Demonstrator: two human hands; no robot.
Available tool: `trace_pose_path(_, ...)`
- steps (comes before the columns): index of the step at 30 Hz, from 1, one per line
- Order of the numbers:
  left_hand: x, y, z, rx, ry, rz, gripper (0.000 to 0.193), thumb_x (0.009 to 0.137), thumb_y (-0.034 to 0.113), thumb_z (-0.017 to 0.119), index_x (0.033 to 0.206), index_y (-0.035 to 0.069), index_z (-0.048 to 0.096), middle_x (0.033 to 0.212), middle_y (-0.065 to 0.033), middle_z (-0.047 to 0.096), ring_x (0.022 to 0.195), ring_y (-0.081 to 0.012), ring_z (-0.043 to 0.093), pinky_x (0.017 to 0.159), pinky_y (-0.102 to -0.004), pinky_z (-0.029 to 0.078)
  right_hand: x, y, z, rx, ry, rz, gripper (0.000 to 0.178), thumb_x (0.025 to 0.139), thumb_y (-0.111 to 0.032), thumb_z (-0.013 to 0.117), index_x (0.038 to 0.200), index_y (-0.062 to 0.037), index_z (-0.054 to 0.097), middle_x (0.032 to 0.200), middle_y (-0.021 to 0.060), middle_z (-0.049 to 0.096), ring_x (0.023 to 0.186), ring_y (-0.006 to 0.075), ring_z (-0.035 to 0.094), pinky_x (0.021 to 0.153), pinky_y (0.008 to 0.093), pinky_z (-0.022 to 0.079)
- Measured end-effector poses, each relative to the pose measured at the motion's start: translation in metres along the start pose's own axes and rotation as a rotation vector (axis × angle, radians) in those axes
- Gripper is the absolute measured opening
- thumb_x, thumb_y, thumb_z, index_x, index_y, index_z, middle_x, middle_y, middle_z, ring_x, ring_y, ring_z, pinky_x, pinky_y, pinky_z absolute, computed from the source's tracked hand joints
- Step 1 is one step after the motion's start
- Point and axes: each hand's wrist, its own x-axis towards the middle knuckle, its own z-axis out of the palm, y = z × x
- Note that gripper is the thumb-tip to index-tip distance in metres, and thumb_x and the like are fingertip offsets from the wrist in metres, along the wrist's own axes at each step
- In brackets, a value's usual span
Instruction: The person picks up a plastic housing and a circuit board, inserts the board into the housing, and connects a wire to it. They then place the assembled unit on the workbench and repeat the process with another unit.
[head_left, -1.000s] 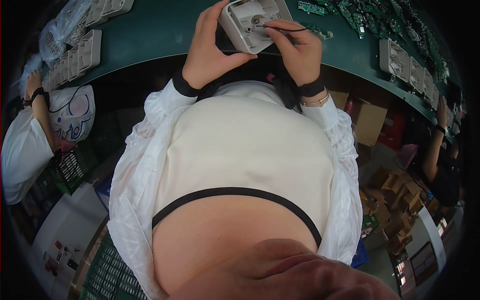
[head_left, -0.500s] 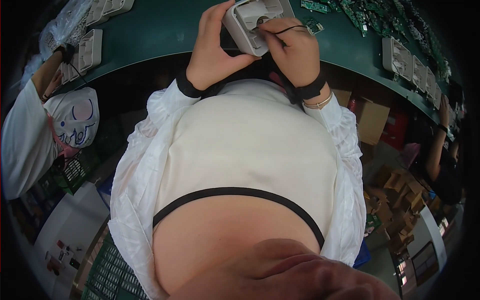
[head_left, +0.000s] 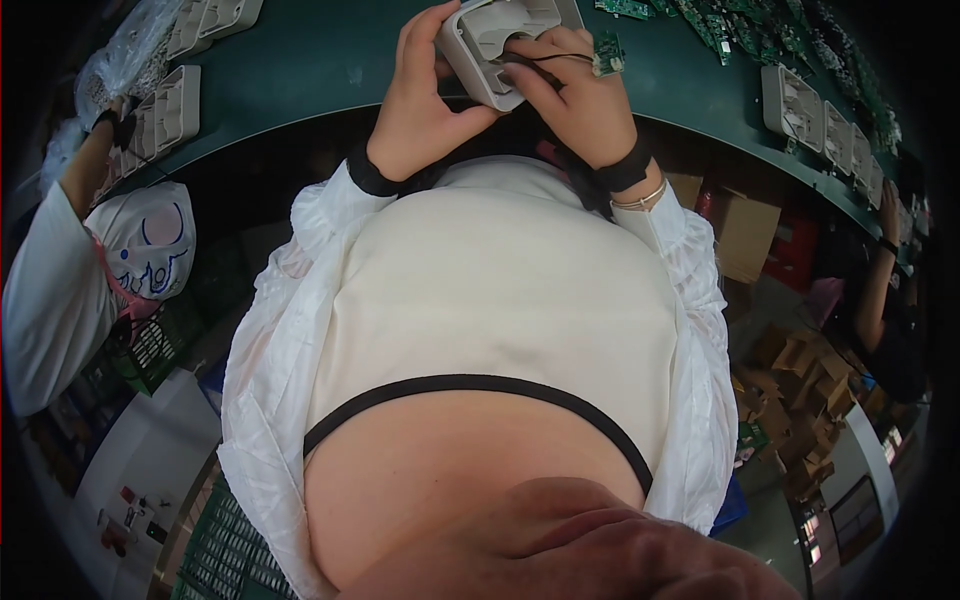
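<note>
1. your left hand [head_left: 420,110] cups the light grey plastic housing [head_left: 490,50] from its left side, fingers curled over the top edge and thumb along the lower corner; the grip is wrapped and pressed, not spread.
2. the housing sits tilted above the near edge of the green worktop [head_left: 320,60], close to your chest, open face turned up toward you.
3. your right hand [head_left: 580,100] rests over the housing's right side, fingertips pressed together on what looks like a thin dark wire [head_left: 545,62] running into the recess; whether it is fully pinched, you cannot tell from here.
4. a small green circuit board [head_left: 607,55] sits just beside your right knuckles; whether a finger holds it, i cannot tell.
5. judge the housing as light and stiff, a hollow moulded shell with smooth, somewhat slippery walls; hold it by the outer rim and corners, as you do now.
6. the wire looks thin and limp, and likely fragile where it joins; take it near the end and avoid tugging.
7. more grey housings [head_left: 800,100] lie along the right edge of the worktop, and others [head_left: 170,110] at its left edge.
</note>
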Motion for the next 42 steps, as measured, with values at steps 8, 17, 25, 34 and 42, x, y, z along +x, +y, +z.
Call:
trace_pose_path(8, 0.015, 0.005, -0.005, -0.028, -0.037, -0.020, 0.103, 0.073, 0.008, 0.090, 0.155, 0.004, 0.028, 0.145, -0.0158, 0.043, 0.127, -0.0245, 0.055, 0.096, -0.0361, 0.055, -0.020, 0.018, -0.024, 0.164, 0.043, -0.025, 0.021, 0.087, -0.008, 0.078, 0.107, -0.0043, 0.076, 0.108, 0.0090, 0.073, 0.092, 0.0237, 0.068, 0.081, 0.0300, 0.053)
trace_pose_path(17, 0.019, 0.000, 0.001, -0.232, -0.051, -0.075, 0.106, 0.071, 0.001, 0.090, 0.156, 0.005, 0.026, 0.143, -0.0154, 0.048, 0.119, -0.0241, 0.063, 0.090, -0.0362, 0.058, -0.030, 0.020, -0.037, 0.079, 0.213, 0.340, 0.024, 0.081, 0.000, 0.079, 0.104, -0.0052, 0.077, 0.110, 0.0084, 0.070, 0.087, 0.0149, 0.067, 0.067, 0.0240, 0.051)
trace_pose_path(25, 0.038, -0.024, 0.014, -0.434, -0.068, 0.389, 0.106, 0.072, 0.000, 0.089, 0.156, 0.004, 0.025, 0.141, -0.0165, 0.050, 0.118, -0.0247, 0.064, 0.092, -0.0369, 0.057, -0.012, 0.033, -0.040, -0.196, 0.275, -0.281, 0.033, 0.079, -0.002, 0.082, 0.111, -0.0047, 0.074, 0.112, 0.0099, 0.070, 0.089, 0.0253, 0.067, 0.071, 0.0324, 0.052)
trace_pose_path(34, 0.038, -0.036, 0.020, -0.460, -0.002, 0.662, 0.101, 0.074, 0.003, 0.087, 0.153, 0.005, 0.024, 0.143, -0.0156, 0.045, 0.135, -0.0260, 0.048, 0.113, -0.0407, 0.042, -0.017, 0.010, -0.045, 0.053, -0.071, -0.107, 0.033, 0.082, 0.002, 0.076, 0.114, -0.0059, 0.074, 0.107, 0.0108, 0.070, 0.095, 0.0299, 0.065, 0.080, 0.0357, 0.052)
trace_pose_path(42, 0.019, -0.020, 0.012, -0.579, -0.092, 0.352, 0.104, 0.076, 0.001, 0.085, 0.156, 0.005, 0.020, 0.145, -0.0159, 0.042, 0.136, -0.0252, 0.047, 0.112, -0.0411, 0.043, -0.023, 0.015, -0.046, 0.084, -0.202, -0.190, 0.035, 0.080, 0.000, 0.077, 0.114, -0.0101, 0.076, 0.101, 0.0077, 0.067, 0.098, 0.0278, 0.063, 0.082, 0.0360, 0.050)
